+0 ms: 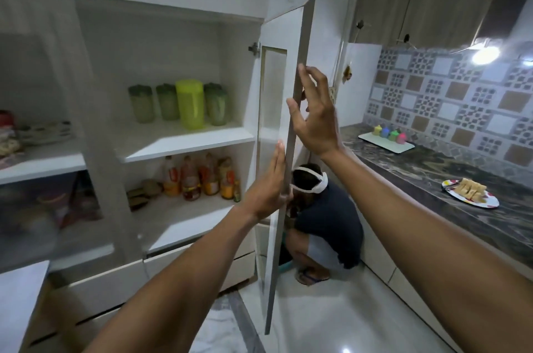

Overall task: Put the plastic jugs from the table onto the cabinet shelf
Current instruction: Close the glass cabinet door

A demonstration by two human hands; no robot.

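Jugs (189, 103) shelved at frame centre-left; both hands, left hand (269, 179) and right hand (313, 119), lie open-palmed on door edge (291, 133), gripping nothing; next: swing it shut.

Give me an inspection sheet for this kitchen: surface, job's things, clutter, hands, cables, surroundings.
Surface: upper shelf white, front part bare.
Job's things: lime jug upright on the upper shelf, among four green-lidded jars.
Clutter: bottles on the lower shelf; plate of food and tray of coloured cups on the counter.
Hands: left hand flat against the open door edge; right hand open, fingers on the edge higher up; neither holds anything.
Cables: a thin wire runs down the wall behind the door.
Surroundings: a person crouches on the floor behind the door; lamp lit.
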